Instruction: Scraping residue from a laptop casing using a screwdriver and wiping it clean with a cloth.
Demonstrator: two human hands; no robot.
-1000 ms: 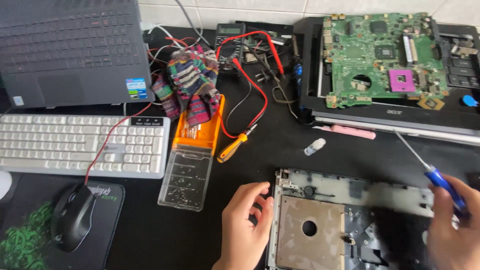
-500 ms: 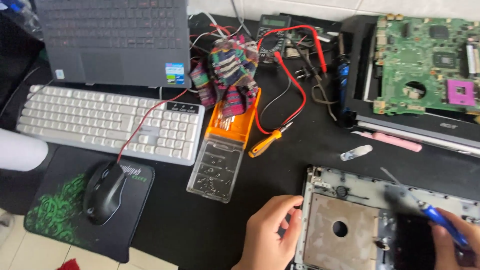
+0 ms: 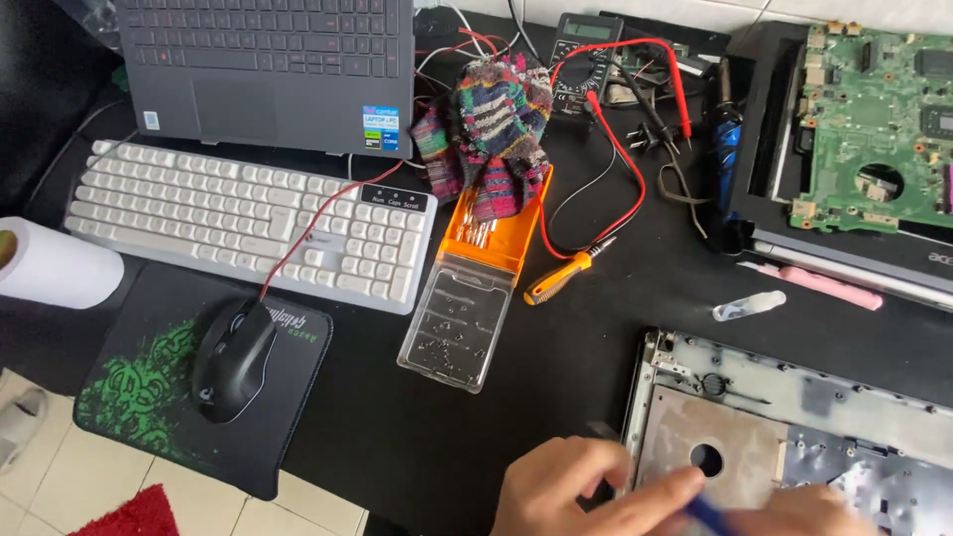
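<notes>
Two hands work at the near edge: the left hand [image 3: 561, 486] curls loosely against the left rim of the stripped laptop chassis [image 3: 794, 437], apparently holding nothing. The right hand [image 3: 794, 516] seems to pinch a blurred blue-handled screwdriver [image 3: 707, 511]. Steadying the chassis firmly looks wise.
</notes>
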